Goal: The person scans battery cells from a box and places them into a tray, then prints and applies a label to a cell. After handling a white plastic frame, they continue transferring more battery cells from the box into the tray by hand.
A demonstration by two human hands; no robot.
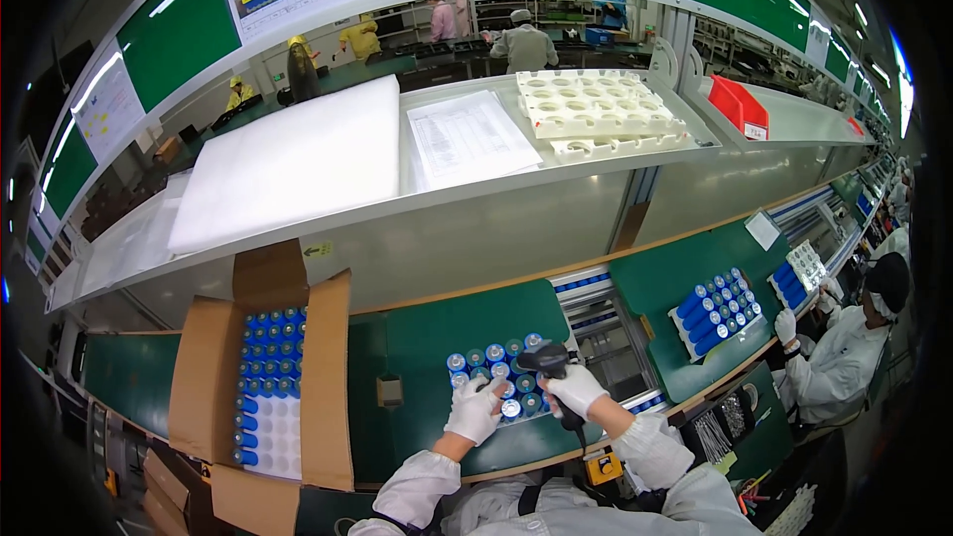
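Note:
My right hand [578, 391], in a white glove, is wrapped round a black handheld barcode scanner [544, 359]. The scanner's head points left, over a block of blue cylindrical battery cells [496, 352] standing upright on the green bench. At the near left side of this block, my gloved left hand [475, 411] has its fingers and thumb closed about the top of one cell; the fingers partly hide it. Pale holder edges show beneath the block. Left of my hands stands an open cardboard box [326, 387] with more blue cells and a white holder with round holes inside.
A second block of blue cells [717, 313] stands on the right-hand bench, past a roller conveyor [606, 337]. Above, a shelf carries a white foam sheet [298, 159], papers [469, 139], cream cell holders [596, 104] and a red bin [737, 107]. A co-worker [839, 357] sits at right.

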